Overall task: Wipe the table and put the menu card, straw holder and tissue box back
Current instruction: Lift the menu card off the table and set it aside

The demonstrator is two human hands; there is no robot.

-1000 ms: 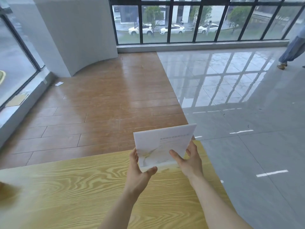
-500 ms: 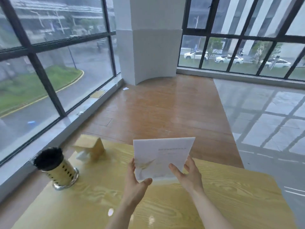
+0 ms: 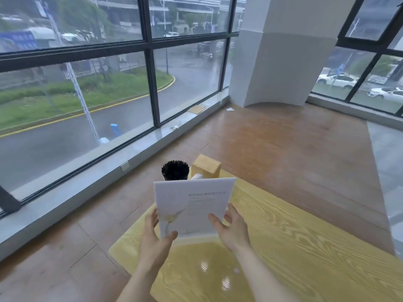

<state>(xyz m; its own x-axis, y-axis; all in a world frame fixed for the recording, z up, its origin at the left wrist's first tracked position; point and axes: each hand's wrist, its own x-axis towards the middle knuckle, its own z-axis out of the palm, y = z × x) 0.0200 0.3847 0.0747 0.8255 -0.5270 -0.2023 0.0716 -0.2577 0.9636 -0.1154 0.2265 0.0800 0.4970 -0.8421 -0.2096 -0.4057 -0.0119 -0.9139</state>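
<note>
I hold the white menu card (image 3: 194, 203) upright over the yellow wooden table (image 3: 283, 247), its lower edge close to the tabletop. My left hand (image 3: 156, 238) grips its lower left corner and my right hand (image 3: 232, 229) its lower right edge. Behind the card, at the table's far corner, stands the straw holder (image 3: 175, 170) full of black straws; only its top shows. Right of it sits the wooden tissue box (image 3: 206, 166), partly hidden by the card.
A low window ledge (image 3: 109, 171) and tall glass panes run along the left. Brown wood floor (image 3: 283, 149) lies beyond the table, and a white column (image 3: 279, 51) stands at the far corner. Grey tiles start at the right.
The view has swung left, so the straw holder and tissue box now sit straight behind the card. Both hands still hold the card.
</note>
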